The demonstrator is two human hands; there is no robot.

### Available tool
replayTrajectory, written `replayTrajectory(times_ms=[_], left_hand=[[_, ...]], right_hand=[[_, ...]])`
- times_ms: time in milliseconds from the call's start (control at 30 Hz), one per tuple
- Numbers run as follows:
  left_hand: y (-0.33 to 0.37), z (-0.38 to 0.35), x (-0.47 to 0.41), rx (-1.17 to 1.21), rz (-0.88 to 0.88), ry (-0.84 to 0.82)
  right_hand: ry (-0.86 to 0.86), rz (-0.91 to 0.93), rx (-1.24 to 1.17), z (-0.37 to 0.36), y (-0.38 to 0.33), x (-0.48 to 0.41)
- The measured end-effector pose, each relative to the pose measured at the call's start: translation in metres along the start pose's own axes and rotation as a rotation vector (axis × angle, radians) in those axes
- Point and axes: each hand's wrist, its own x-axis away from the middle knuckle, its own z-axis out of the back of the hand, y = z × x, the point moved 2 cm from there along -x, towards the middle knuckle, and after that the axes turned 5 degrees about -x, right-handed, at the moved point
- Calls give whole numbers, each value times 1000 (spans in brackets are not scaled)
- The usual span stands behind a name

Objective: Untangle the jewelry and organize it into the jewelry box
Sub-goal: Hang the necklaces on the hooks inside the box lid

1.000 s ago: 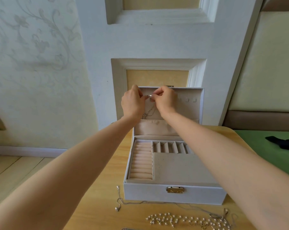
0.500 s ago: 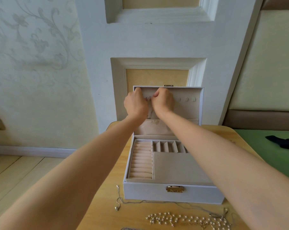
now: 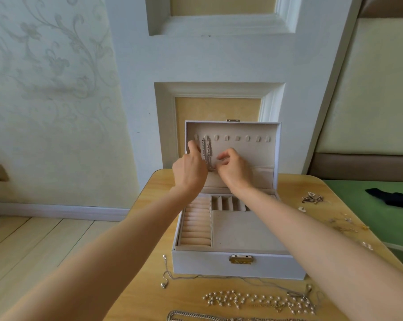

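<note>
At centre frame, on a wooden table [image 3: 147, 295], stands the open jewelry box [image 3: 219, 262]. Its tray is divided into ring rolls at left, narrow slots at the back and one wide compartment. The upright lid [image 3: 253, 156] carries a row of small hooks. Both forearms reach from the lower corners up to the lid.

Left hand [image 3: 189, 170]: fingers curled, one tip raised just beside the silver chain [image 3: 208, 154]. Whether it grips the chain cannot be told.

Right hand [image 3: 235, 169]: fingers drawn together, pinching the chain's lower end. The chain hangs from the second hook from the left.

Along the bottom edge, before the box, lie a pearl necklace [image 3: 253, 300] and a thin chain [image 3: 164, 284]. Small pieces [image 3: 311, 198] lie at right.
</note>
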Motion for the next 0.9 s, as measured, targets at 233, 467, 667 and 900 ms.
replayTrajectory(times_ms=[233,467,667,900], left_hand=[[-8,0,15,-72,-113,-135],[-11,10,14,35,-86,-229],[-17,24,15,291,-106,-180],[-13,58,83,375,-537,-320]], right_hand=[[-180,131,173,1,11,19],[-315,132,221,-1,17,13],[-113,190,62,28,10,24],[-293,338,86,76,0,85]])
